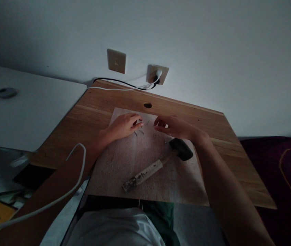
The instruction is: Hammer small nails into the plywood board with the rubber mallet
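Note:
My left hand (128,125) hovers over the far part of a pale wooden board (114,164), thumb and fingers apart, with nothing visible between them. Just by its thumb lies a small nail (135,133), with several more thin nails scattered between the hands. Opposite it, my right hand (171,125) is over the board's far right part, its fingers curved and a gap showing between thumb and forefinger. A hammer (148,172) lies diagonally across the board below both hands. Its black head (181,149) is near my right wrist, and its worn, whitish grip points toward me.
The board rests on a wooden tabletop (237,174) with a cable hole (148,105). Behind it, a wall socket (157,74) holds plugs with black and white cables. A white table (32,112) stands at left. A white cable (81,171) loops over my left forearm.

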Action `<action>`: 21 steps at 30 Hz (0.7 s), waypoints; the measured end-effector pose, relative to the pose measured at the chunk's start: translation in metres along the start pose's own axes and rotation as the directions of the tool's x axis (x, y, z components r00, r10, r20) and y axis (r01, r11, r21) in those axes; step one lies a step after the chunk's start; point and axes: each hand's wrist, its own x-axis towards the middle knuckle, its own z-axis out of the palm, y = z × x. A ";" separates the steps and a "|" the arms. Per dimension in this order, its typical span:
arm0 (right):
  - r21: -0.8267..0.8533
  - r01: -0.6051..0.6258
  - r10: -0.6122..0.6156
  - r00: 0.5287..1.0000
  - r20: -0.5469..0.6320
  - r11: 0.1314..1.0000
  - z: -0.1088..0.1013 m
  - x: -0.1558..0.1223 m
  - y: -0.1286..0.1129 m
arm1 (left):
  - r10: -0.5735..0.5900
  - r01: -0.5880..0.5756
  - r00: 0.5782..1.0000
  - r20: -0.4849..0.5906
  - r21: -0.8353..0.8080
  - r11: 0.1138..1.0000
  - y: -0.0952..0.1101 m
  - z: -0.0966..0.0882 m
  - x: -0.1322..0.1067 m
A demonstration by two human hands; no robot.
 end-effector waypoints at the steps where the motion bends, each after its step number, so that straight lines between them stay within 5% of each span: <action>1: -0.044 -0.033 0.032 0.999 -0.026 0.998 0.003 0.002 -0.001 | 0.003 -0.003 1.000 -0.004 0.018 1.000 0.000 0.001 0.000; 5: -0.312 -0.202 0.167 0.977 -0.136 0.928 0.019 0.015 -0.010 | 0.030 -0.029 1.000 -0.007 0.064 0.998 0.000 0.004 -0.003; 10: -0.357 -0.136 0.109 0.990 -0.093 0.924 0.027 0.021 -0.019 | 0.058 -0.058 0.998 0.000 0.078 0.995 0.000 0.005 -0.004; 16: -0.338 -0.069 0.035 0.994 -0.104 0.939 0.016 0.015 -0.019 | 0.048 -0.047 0.999 -0.001 0.112 0.993 0.001 0.004 -0.003; 21: -0.094 0.014 -0.011 0.999 0.038 0.995 0.005 0.011 -0.018 | 0.014 -0.012 1.000 -0.016 0.126 0.992 0.002 0.004 -0.003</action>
